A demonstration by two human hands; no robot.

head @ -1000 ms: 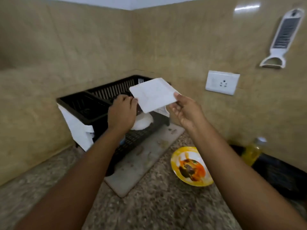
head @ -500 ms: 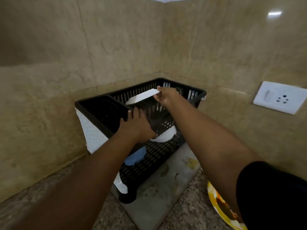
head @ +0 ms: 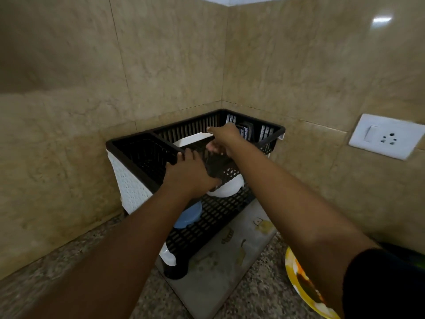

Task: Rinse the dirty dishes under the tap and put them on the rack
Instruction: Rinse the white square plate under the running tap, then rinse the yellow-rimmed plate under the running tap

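**Square plate going into the rack**

Beige tiled corner, speckled stone counter [head: 69, 272].

- Right hand [head: 224, 137]: reaching into the upper tier, fingers closed on the edge of a white square plate [head: 193, 139], which sits partly inside the rack, tilted.
- Left hand [head: 187, 173]: fingers curled over the rack's front rim, bracing it.
- Plate, handling: looks stiff and light, probably wet and slippery, likely to chip if dropped; best held by opposite edges and lowered until it rests.
- Black rack [head: 271, 134], two tiers: empty side compartment at left; lower tier holds a white bowl [head: 227, 187] and a blue dish [head: 188, 216].
- Grey mat [head: 218, 284] lies under the rack.
- Yellow plate [head: 301, 286], smeared with food, sits on the counter at right, not yet rinsed.
- Wall socket [head: 386, 139] on the right wall.
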